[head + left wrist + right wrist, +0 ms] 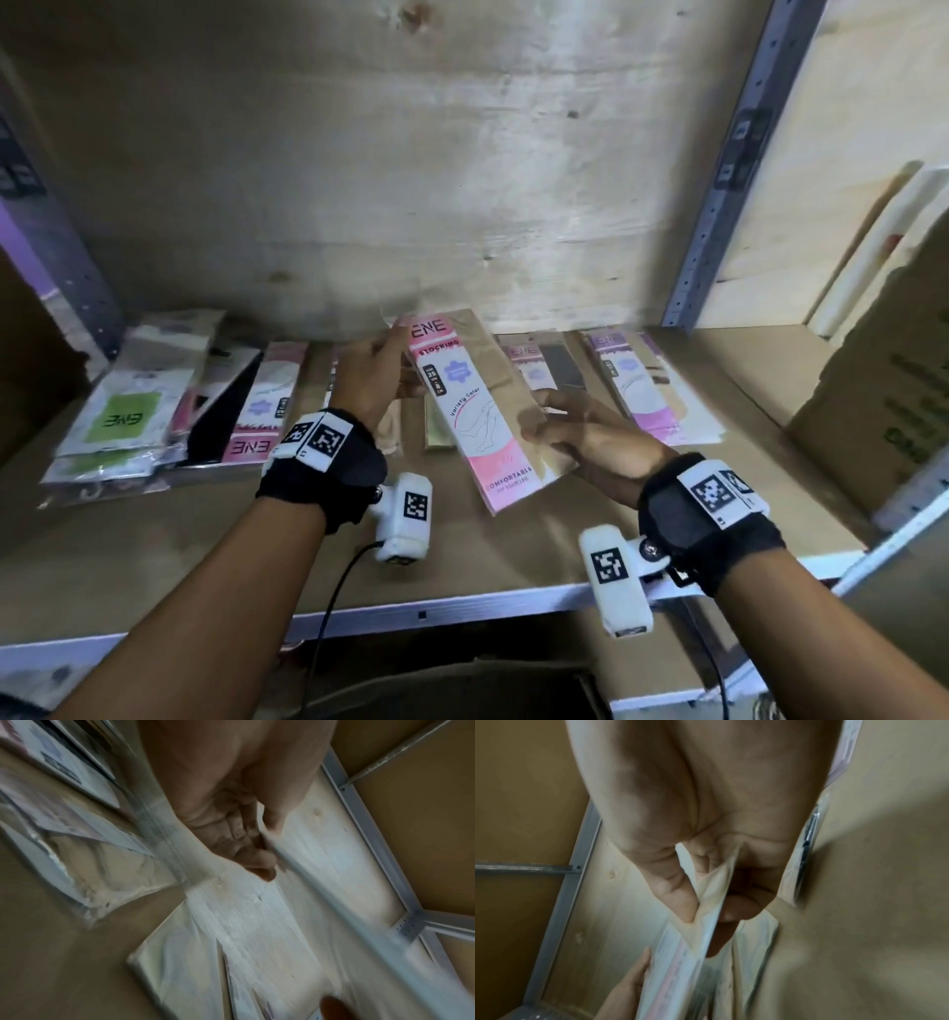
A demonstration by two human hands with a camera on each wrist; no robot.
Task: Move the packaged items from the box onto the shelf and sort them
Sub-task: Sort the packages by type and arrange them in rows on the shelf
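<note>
Both hands are up over the shelf (462,560) holding 1 flat pink-and-tan stocking packet (475,406) between them, tilted and lifted clear of the board. The left hand (372,377) has its fingers wrapped round the packet's upper left edge near the top. The right hand (585,437) pinches the lower right edge, thumb on the front and fingers behind; the right wrist view shows that pinch pretty clearly, thumb (677,898) squeezing the plastic. The left wrist view is too smeared to add much.

Down on the shelf there's a row of other packets lying flat. A messy pile with a green label (128,406) sits at the far left, then a black one (226,401), then a pink one (267,406) just beside it. Behind the held packet to the right are 2 more, a pink one with a dark window (544,367) and a purple-topped one (652,385).

A cardboard box (883,401) stands at the shelf's right end. Both wrists wear black straps with white camera units.
</note>
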